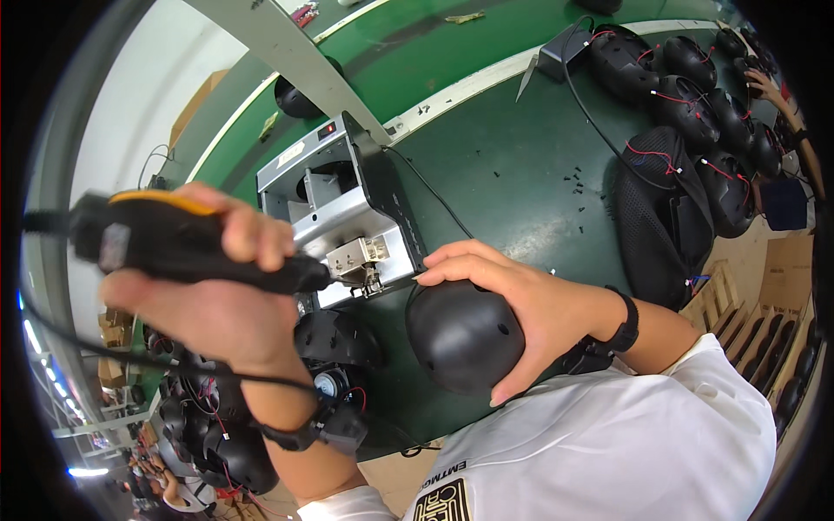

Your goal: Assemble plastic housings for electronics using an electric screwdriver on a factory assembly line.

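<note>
My left hand [221, 304] is wrapped round a black electric screwdriver [187, 247] with a yellow stripe, held nearly level; it is a little blurred. The driver's tip is by the metal pick-up block [354, 258] on the front of a silver and black screw feeder [387, 204]; whether it touches cannot be seen. To the right of the feeder, my right hand [543, 300] grips a smooth black rounded shell [460, 339], thumb at its near side and fingers over its far side. The shell has small holes, and its underside is hidden.
Loose screws [575, 182] lie on the green bench [512, 130]. Several black shells with red wires [686, 108] crowd the right, near a mesh-covered black piece [660, 217] and another person's hand [764, 87]. More shells [234, 443] sit lower left. The screwdriver's cable [165, 356] crosses my left wrist.
</note>
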The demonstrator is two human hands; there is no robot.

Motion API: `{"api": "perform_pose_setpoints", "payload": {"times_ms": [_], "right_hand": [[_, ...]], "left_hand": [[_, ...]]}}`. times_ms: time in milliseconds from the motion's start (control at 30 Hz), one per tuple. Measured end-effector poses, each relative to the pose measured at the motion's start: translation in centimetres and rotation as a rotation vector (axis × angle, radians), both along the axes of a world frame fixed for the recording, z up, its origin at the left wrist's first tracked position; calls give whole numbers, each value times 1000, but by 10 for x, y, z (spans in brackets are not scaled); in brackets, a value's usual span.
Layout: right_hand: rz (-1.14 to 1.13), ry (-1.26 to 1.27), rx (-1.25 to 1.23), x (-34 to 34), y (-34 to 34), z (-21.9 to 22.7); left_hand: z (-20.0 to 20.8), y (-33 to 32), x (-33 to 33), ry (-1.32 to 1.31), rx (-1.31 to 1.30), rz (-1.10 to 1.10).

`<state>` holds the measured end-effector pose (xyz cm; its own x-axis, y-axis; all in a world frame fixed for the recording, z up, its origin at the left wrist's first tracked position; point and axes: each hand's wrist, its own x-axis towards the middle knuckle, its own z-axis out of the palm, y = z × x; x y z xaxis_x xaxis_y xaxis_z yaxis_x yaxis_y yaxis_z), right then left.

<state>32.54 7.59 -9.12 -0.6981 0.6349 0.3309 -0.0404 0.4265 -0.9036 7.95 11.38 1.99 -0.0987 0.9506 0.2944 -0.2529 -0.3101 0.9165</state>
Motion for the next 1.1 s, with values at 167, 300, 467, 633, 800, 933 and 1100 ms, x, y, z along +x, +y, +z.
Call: {"api": "perform_pose_setpoints", "payload": {"times_ms": [167,300,467,633,800,933,1100], "right_hand": [[6,-5,-2,3,-1,-1],[4,20,5,5,0,-2],[20,33,26,4,2,-2],[20,40,36,2,3,-4],[28,38,41,1,2,-3],[-27,16,42,1,-1,-2],[-20,38,61,-3,-8,2]], "left_hand": [[-23,2,14,106,-39,77],[-22,-5,16,201,-102,58],[13,-27,-1,-136,-74,-256],[23,-30,10,-251,-57,-412],[18,-31,27,-226,-143,-308],[1,-34,46,-247,-258,-297],[-11,-46,43,-315,-265,-398]]}}
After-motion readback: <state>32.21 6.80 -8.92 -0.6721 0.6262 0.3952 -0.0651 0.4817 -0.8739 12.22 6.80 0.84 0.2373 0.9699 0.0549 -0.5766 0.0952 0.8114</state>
